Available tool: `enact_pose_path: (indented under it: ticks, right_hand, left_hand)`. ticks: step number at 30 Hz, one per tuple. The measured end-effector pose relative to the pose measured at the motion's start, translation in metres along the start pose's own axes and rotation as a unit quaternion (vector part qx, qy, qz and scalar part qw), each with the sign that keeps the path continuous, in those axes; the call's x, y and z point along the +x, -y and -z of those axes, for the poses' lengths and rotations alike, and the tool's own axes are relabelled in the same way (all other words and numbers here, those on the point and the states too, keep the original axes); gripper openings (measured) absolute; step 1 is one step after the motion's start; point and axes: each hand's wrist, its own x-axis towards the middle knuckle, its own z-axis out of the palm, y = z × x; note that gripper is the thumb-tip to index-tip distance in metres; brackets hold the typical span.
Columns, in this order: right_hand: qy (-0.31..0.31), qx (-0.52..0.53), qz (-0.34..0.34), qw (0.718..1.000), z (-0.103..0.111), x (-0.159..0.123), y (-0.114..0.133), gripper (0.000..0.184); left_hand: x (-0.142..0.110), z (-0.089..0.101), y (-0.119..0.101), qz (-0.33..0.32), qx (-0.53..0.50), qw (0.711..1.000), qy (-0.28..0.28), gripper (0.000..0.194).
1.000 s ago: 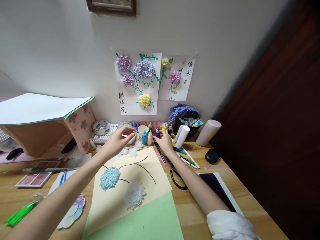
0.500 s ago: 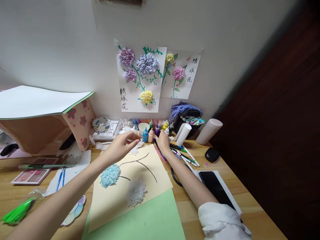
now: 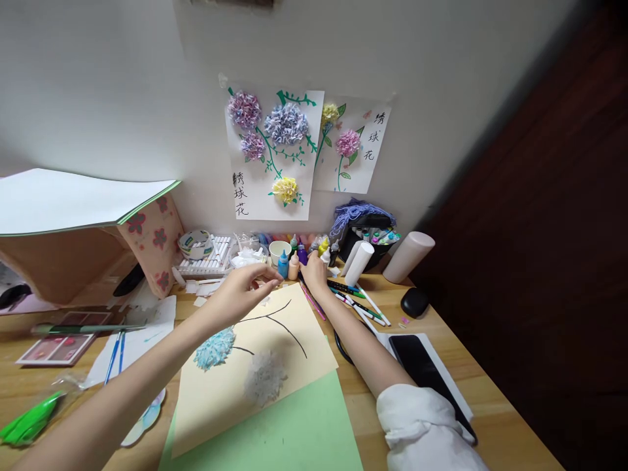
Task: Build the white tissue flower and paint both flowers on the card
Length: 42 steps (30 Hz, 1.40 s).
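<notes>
My left hand (image 3: 244,290) hovers over the top edge of a yellow sheet (image 3: 299,356), fingertips pinched together; what they hold is too small to make out. A blue paper flower (image 3: 214,348) and a white paper flower (image 3: 265,377) sit on that sheet with black drawn stems. My right hand (image 3: 314,273) reaches into a row of small paint bottles, fingers curled beside the purple bottle (image 3: 302,254); its grip is hidden. The blue bottle (image 3: 283,265) and peach bottle (image 3: 294,266) stand between my hands. A bowl of white paper bits (image 3: 248,257) is just behind my left hand.
A green sheet (image 3: 294,432) lies under the yellow one. Markers (image 3: 360,304), scissors (image 3: 343,350), a phone (image 3: 426,376) and a black oval object (image 3: 415,302) lie to the right. On the left are a paint palette (image 3: 56,340) and brushes (image 3: 115,353). Flower pictures (image 3: 272,154) hang on the wall.
My left hand has drawn back from the bowl toward the yellow sheet and closed into a pinch. My right hand has shifted slightly left among the bottles.
</notes>
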Motion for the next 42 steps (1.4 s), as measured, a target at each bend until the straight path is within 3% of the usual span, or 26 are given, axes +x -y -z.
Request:
enact_pose_path:
  ticks: [13,19,23,27,30,32,36,42]
  right_hand:
    - [-0.067,0.091,0.014,0.994,-0.016,-0.012,-0.008,0.028]
    - [-0.067,0.097,0.004,0.993,-0.02,-0.014,-0.008,0.03]
    - [-0.048,0.087,0.017,0.995,-0.011,-0.019,-0.009,0.031]
    - [-0.042,0.078,0.056,0.995,0.015,-0.031,-0.014,0.021]
    - [-0.057,0.074,0.075,0.993,0.037,-0.037,-0.024,0.012]
    - [-0.081,0.063,0.055,0.993,0.045,-0.035,-0.033,0.018]
    - [-0.077,0.023,0.004,0.997,0.04,-0.02,-0.045,0.034]
    - [-0.05,-0.008,0.004,0.999,0.034,-0.013,-0.045,0.015]
  left_hand:
    - [-0.005,0.0,0.001,0.007,0.013,1.0,-0.005,0.024]
    - [-0.01,-0.005,-0.007,0.006,-0.001,1.0,0.009,0.024]
    - [-0.011,-0.01,-0.013,-0.005,-0.004,1.0,0.03,0.025]
    - [-0.011,-0.012,-0.014,-0.015,-0.007,0.999,0.029,0.025]
    - [-0.01,-0.01,-0.013,-0.019,-0.009,1.0,0.018,0.025]
    - [-0.011,-0.01,-0.013,-0.018,-0.011,1.0,0.016,0.025]
    - [-0.016,-0.01,-0.013,-0.006,-0.009,1.0,0.012,0.026]
    - [-0.036,0.004,-0.002,0.016,0.014,1.0,0.008,0.029]
